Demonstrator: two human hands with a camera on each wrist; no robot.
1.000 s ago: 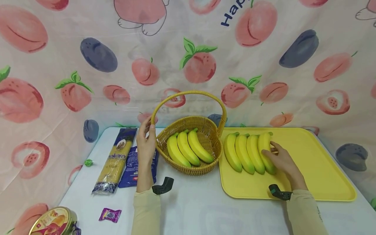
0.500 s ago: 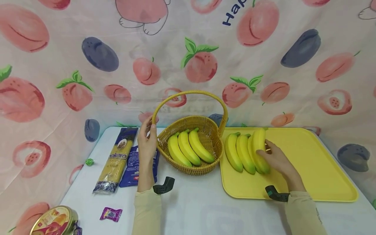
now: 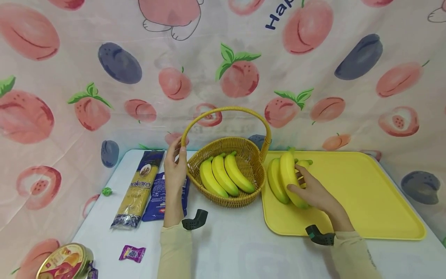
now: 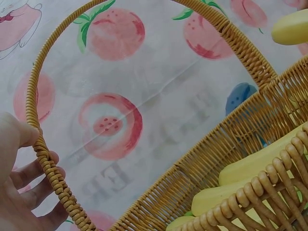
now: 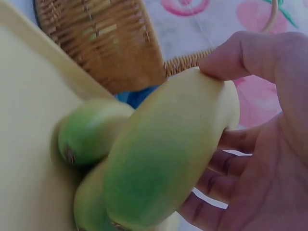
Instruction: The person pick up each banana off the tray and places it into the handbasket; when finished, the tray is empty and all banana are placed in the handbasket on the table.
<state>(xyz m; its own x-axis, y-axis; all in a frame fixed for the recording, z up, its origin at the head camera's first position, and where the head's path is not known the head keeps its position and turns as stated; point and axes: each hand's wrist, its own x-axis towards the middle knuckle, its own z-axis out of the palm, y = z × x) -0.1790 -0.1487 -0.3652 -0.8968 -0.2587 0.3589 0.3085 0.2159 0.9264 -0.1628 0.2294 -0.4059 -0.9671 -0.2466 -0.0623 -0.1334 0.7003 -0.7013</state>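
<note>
My right hand point(image 3: 315, 190) pinches a yellow banana point(image 3: 288, 176) with green ends between thumb and fingers. In the right wrist view this banana point(image 5: 168, 149) is raised over other bananas point(image 5: 94, 130). Those lie on the yellow tray point(image 3: 369, 193), partly hidden behind the held one and my hand. To the left stands a wicker basket point(image 3: 226, 201) with 3 bananas point(image 3: 225, 174) inside. My left hand point(image 3: 175, 166) holds the left side of its arched handle point(image 3: 226, 109); in the left wrist view the thumb is in front of the handle point(image 4: 50, 175), fingers behind.
Left of the basket lie a pasta packet point(image 3: 137, 193) and a blue packet point(image 3: 158, 199), partly behind my left arm. A purple-wrapped candy point(image 3: 132, 253) and a round tin point(image 3: 64, 263) are at the front left. A fruit-printed cloth point(image 3: 223, 58) hangs behind the table.
My right hand has lifted the rightmost banana off the tray and carried it left, over the other bananas, towards the basket. The left hand keeps its hold on the handle.
</note>
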